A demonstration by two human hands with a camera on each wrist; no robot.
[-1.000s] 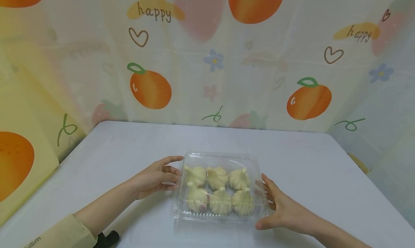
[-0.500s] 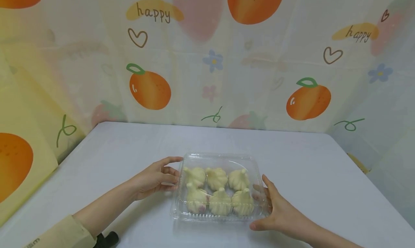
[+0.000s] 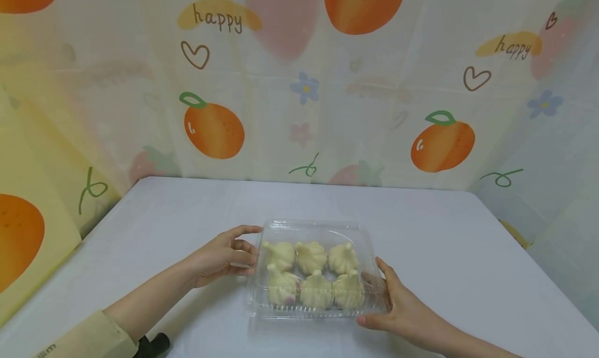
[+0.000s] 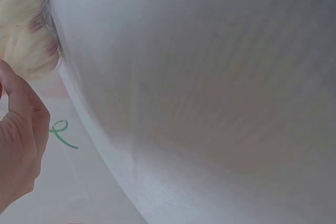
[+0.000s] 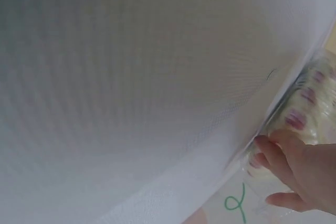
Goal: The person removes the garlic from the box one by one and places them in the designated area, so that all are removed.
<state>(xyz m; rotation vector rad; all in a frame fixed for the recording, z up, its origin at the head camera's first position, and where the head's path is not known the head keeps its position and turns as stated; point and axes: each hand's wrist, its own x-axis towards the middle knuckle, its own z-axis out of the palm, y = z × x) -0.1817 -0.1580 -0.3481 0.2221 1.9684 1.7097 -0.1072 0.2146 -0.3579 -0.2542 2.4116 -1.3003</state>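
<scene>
A clear plastic clamshell box (image 3: pixel 313 227) lies on the white table. Inside are several pale, pleated bulb-shaped pieces (image 3: pixel 311 258) with pointed tops, which may be buns or garlic bulbs; purple patches show on these pieces (image 4: pixel 29 45) in the left wrist view. At the box's left side is my left hand (image 3: pixel 223 256), one finger reaching its far left corner and the others loosely bent along the wall. My right hand (image 3: pixel 402 306) grips the right end, thumb at the front edge and fingers against the side, partly seen through the plastic. Both palms are largely hidden.
The white table (image 3: pixel 187 207) extends around the box. Behind it hangs a fruit-patterned curtain (image 3: pixel 355 98). A black object (image 3: pixel 153 345) shows beside the left sleeve (image 3: pixel 89 340) at the bottom edge.
My right hand has moved left, closing in on the box's right end, with its thumb now against the front edge. The left hand and the box stay nearly in place.
</scene>
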